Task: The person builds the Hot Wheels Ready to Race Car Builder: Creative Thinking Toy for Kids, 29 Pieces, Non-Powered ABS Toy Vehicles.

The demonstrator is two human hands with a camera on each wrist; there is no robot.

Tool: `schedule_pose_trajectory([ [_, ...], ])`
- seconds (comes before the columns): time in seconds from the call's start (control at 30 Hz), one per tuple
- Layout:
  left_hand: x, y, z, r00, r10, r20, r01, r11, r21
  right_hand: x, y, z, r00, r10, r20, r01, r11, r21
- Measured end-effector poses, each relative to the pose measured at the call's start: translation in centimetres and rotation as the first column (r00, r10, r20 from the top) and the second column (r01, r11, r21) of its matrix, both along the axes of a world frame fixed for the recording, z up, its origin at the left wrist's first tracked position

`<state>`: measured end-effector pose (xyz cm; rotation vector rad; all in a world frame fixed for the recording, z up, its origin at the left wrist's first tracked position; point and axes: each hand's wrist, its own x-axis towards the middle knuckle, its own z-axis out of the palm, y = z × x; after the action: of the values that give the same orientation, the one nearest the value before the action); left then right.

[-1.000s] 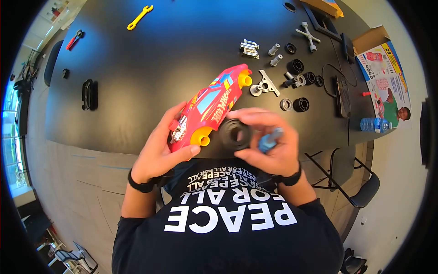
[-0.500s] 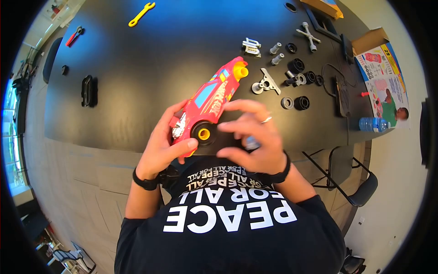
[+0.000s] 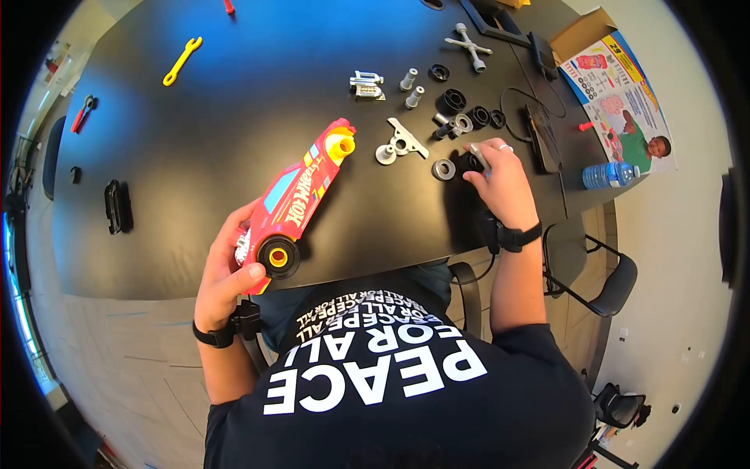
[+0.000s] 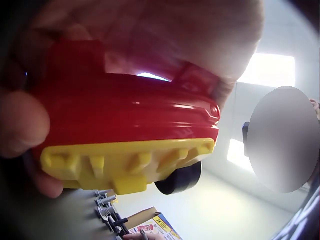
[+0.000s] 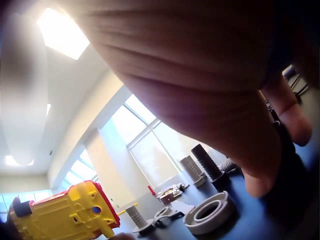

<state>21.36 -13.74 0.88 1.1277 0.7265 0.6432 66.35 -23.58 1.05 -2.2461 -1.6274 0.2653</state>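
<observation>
In the head view the left hand (image 3: 226,277) grips the rear of a red toy car (image 3: 293,195), whose near side carries a black wheel (image 3: 279,256) around a yellow hub; the other hub (image 3: 341,146) on that side is bare. The car's yellow underside (image 4: 120,160) faces the left wrist view. The right hand (image 3: 504,186) reaches over the loose parts, a grey-tipped tool (image 3: 480,155) held among its fingers. Its thumb and a finger lie at a black ring part (image 3: 468,162), beside a grey ring (image 3: 444,169); how firmly they touch it is unclear.
A grey axle piece (image 3: 406,141), chrome engine piece (image 3: 367,86), grey cross wrench (image 3: 469,48) and black rings (image 3: 451,101) lie beyond the hands. A water bottle (image 3: 609,175) and printed box (image 3: 617,94) are right; a yellow wrench (image 3: 183,61) is far left.
The black wheel went from the right hand onto the car's near hub. The right hand has left the car and moved right to the loose parts. The left hand keeps its grip.
</observation>
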Motion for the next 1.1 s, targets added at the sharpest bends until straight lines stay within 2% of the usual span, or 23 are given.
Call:
schedule_pose_trajectory([
  [0.07, 0.1, -0.2, 0.2, 1.0, -0.004, 0.028, 0.005, 0.999, -0.036, -1.4, 0.3, 1.5, 0.979, 0.064, -0.196, -0.021, 0.976, 0.215],
  [0.1, 0.1, -0.2, 0.1, 1.0, 0.011, 0.026, -0.01, 0.999, -0.033, -2.2, 0.6, 2.0, 0.977, 0.079, -0.198, -0.035, 0.975, 0.217],
  [0.13, 0.1, -0.2, 0.0, 0.999, 0.009, 0.031, -0.008, 0.999, -0.038, -3.2, 0.9, 2.4, 0.9, 0.169, -0.401, -0.035, 0.947, 0.32],
  [0.17, 0.1, -0.3, -0.2, 0.999, 0.004, 0.036, -0.002, 0.999, -0.044, -4.2, 1.1, 2.4, 0.775, 0.267, -0.573, -0.007, 0.91, 0.414],
  [0.2, 0.1, -0.3, -0.3, 0.999, 0.009, 0.042, -0.007, 0.999, -0.051, -5.1, 1.2, 2.1, 0.698, 0.33, -0.635, 0.013, 0.881, 0.473],
  [0.23, 0.0, -0.3, -0.4, 0.999, 0.008, 0.04, -0.006, 0.999, -0.049, -6.5, 2.1, 1.7, 0.618, 0.462, -0.636, 0.007, 0.806, 0.592],
  [0.3, 0.0, -0.3, -0.5, 1.0, -0.01, 0.018, 0.01, 1.0, -0.006, -8.7, 3.7, 1.9, 0.507, 0.549, -0.664, -0.004, 0.772, 0.635],
  [0.4, 0.1, -0.4, -0.3, 1.0, -0.018, 0.025, 0.018, 1.0, -0.01, -11.3, 5.4, 1.3, 0.481, 0.53, -0.698, -0.006, 0.799, 0.602],
  [0.43, 0.1, -0.5, -0.3, 1.0, -0.017, 0.025, 0.017, 1.0, -0.006, -11.5, 5.6, 1.1, 0.481, 0.533, -0.696, -0.006, 0.796, 0.605],
  [0.5, 0.2, -0.7, -0.3, 0.999, -0.007, 0.034, 0.007, 1.0, -0.009, -11.8, 6.1, 0.5, 0.603, 0.503, -0.619, -0.129, 0.827, 0.547],
  [0.67, 0.2, -0.6, -0.5, 0.999, -0.004, 0.04, 0.005, 1.0, -0.02, -12.2, 6.1, 0.1, 0.62, 0.53, -0.578, -0.119, 0.792, 0.599],
  [0.77, 0.3, -0.5, -0.5, 0.999, -0.001, 0.041, 0.002, 1.0, -0.013, -11.4, 5.5, 1.0, 0.661, 0.452, -0.599, -0.052, 0.824, 0.565],
  [0.83, 0.1, -0.5, -0.6, 0.999, 0.007, 0.038, -0.006, 1.0, -0.03, -8.1, 4.8, 0.3, 0.844, 0.427, -0.324, -0.105, 0.725, 0.681],
  [0.9, 0.2, -0.5, -0.6, 0.999, 0.007, 0.042, -0.006, 1.0, -0.029, -5.7, 2.8, 0.6, 0.871, 0.194, -0.452, 0.045, 0.883, 0.466],
  [0.93, 0.2, -0.5, -0.6, 0.999, 0.01, 0.043, -0.009, 1.0, -0.024, -4.8, 2.0, 1.4, 0.926, 0.114, -0.359, 0.031, 0.926, 0.375],
  [0.97, 0.3, -0.5, -0.5, 0.999, 0.004, 0.046, -0.003, 1.0, -0.029, -4.2, 1.4, 1.3, 0.928, 0.107, -0.358, 0.036, 0.928, 0.371],
  [1.07, 0.3, -0.4, -0.6, 1.0, 0.013, 0.028, -0.012, 1.0, -0.025, -3.5, 0.2, 0.7, 0.974, -0.015, -0.225, 0.051, 0.987, 0.155],
  [1.1, 0.3, -0.3, -0.6, 0.999, 0.006, 0.032, -0.005, 1.0, -0.028, -3.6, 0.2, 0.3, 0.975, -0.023, -0.221, 0.058, 0.987, 0.153],
])
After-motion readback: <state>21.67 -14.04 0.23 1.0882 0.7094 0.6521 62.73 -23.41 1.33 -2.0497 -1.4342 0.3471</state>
